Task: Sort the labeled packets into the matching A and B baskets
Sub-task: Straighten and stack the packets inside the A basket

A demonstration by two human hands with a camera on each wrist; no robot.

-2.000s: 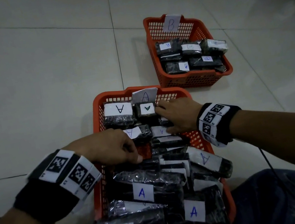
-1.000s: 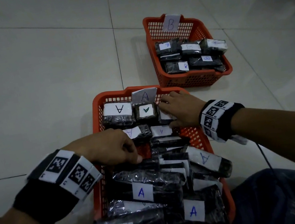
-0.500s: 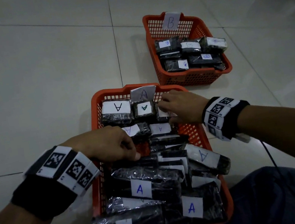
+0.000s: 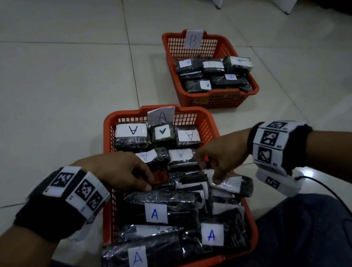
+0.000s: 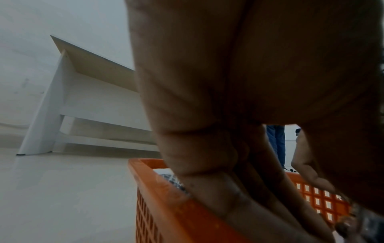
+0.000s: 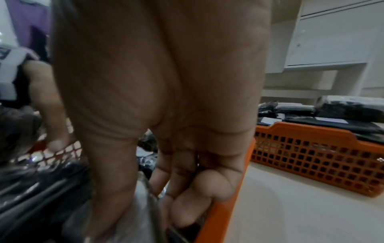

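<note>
Two orange baskets sit on the tiled floor. The near basket, tagged A, is packed with dark plastic-wrapped packets bearing white A labels. The far basket, tagged B, stands well apart to the right and holds fewer packets with small B labels.

Left hand hangs over the middle of the near basket, fingers curled down among the packets; the thumb tip touches the top edge of one packet. Whether this grip holds anything, cannot tell.

Right hand reaches in from the right side. Its grip is narrow: thumb and fingers pinch the crinkled clear wrap of a packet with a white label lying tilted against the right rim of the near basket.

Both wrists carry black bands with printed square markers. A thin black cable trails from the right wristband.
</note>
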